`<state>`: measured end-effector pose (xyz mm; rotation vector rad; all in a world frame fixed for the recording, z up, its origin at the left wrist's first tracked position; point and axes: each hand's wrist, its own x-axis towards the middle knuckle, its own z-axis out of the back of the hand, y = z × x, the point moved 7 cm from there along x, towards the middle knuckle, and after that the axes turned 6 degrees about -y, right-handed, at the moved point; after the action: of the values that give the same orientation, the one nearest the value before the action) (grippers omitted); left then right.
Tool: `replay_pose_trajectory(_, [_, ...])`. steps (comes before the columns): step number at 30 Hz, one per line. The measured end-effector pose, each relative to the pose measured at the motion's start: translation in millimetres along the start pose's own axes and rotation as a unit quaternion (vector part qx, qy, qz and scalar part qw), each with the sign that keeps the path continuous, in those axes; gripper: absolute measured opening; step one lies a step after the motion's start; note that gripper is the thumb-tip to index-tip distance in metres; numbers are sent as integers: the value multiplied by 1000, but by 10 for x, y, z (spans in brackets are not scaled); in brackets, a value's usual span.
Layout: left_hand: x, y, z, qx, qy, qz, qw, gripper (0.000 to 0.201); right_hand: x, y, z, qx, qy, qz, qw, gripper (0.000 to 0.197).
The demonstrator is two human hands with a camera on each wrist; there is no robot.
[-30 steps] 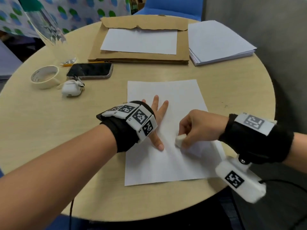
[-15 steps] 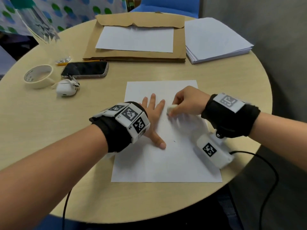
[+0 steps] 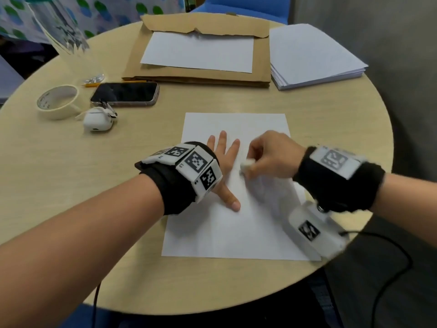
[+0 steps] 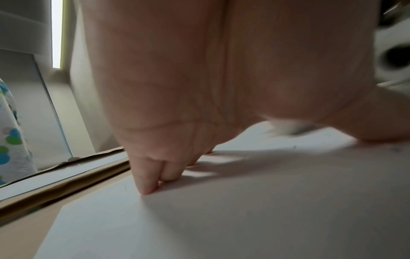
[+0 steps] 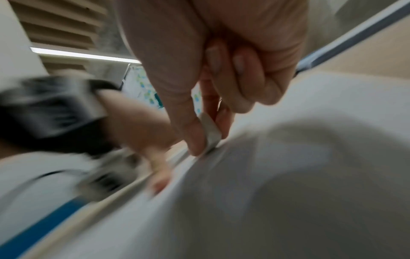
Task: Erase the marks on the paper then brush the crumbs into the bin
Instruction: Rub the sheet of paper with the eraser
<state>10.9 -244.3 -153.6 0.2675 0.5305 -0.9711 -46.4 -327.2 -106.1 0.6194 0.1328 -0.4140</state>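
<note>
A white sheet of paper (image 3: 227, 228) lies on the round wooden table (image 3: 71, 176) in front of me. My left hand (image 3: 224, 159) presses flat on the sheet's left half with straight, spread fingers (image 4: 146, 185). My right hand (image 3: 267, 155) pinches a small white eraser (image 3: 246, 165) between thumb and fingers, its lower end touching the paper just right of the left hand. In the right wrist view the eraser (image 5: 210, 133) shows against the sheet (image 5: 288, 192). Marks and crumbs are too faint to make out. No bin is in view.
A phone (image 3: 125, 94), a white earbud case (image 3: 98, 120) and a roll of tape (image 3: 56, 101) lie at the left. A brown envelope (image 3: 203, 76) bearing a sheet and a stack of white paper (image 3: 314, 53) sit at the back. A cable (image 3: 378, 280) trails off my right wrist.
My right hand with the eraser went from the sheet's near right part up and left beside the left hand's fingers, then slightly back toward me. The left hand stays pressing the paper.
</note>
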Motion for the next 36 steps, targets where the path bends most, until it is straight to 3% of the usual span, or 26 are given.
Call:
replay_pose_trajectory(5, [14,-1,-10,8,3,-2,1000,144,-300,20,-261,3,140,8,990,17])
replay_pose_trajectory(7, [16,2,-1,10,1,0,1000,143,-106,29,-152,-7,113,-3,994,20])
replay_pose_trajectory(11, [5,-4,2,1,-7,1,1000,142,174,55,54,-17,-16,-1,1000,19])
replay_pose_trajectory(13, [29,1,-9,-3,-13,0,1000,143,20,102,-60,-27,4,30,999,24])
replay_pose_trajectory(15, [41,-5,-29,-7,-12,-5,1000,146,-198,145,-248,-44,75,56,995,27])
replay_pose_trajectory(18, [43,-19,-45,-8,-8,-8,1000,148,-205,124,-246,-63,126,46,989,16])
replay_pose_trajectory(20, [36,-22,-27,-5,-12,-8,1000,147,-9,88,-100,-68,98,25,993,16])
replay_pose_trajectory(23, [24,-22,-20,4,-14,-6,1000,146,193,24,70,-49,3,8,999,19])
replay_pose_trajectory(26, [43,-19,-24,1,-14,-4,1000,147,-30,-19,-6,-35,-10,38,999,22])
replay_pose_trajectory(29, [60,-2,-42,-6,-7,-3,1000,149,-335,-45,-163,-37,86,54,994,18])
replay_pose_trajectory(32, [71,2,-50,0,-6,-4,1000,148,-248,-21,-171,-50,151,34,987,17])
replay_pose_trajectory(34, [70,-4,-39,6,-11,-4,1000,148,1,27,-68,-61,107,28,992,16])
replay_pose_trajectory(36, [53,-6,-43,3,-11,-2,1000,147,210,32,66,-52,21,16,998,20])
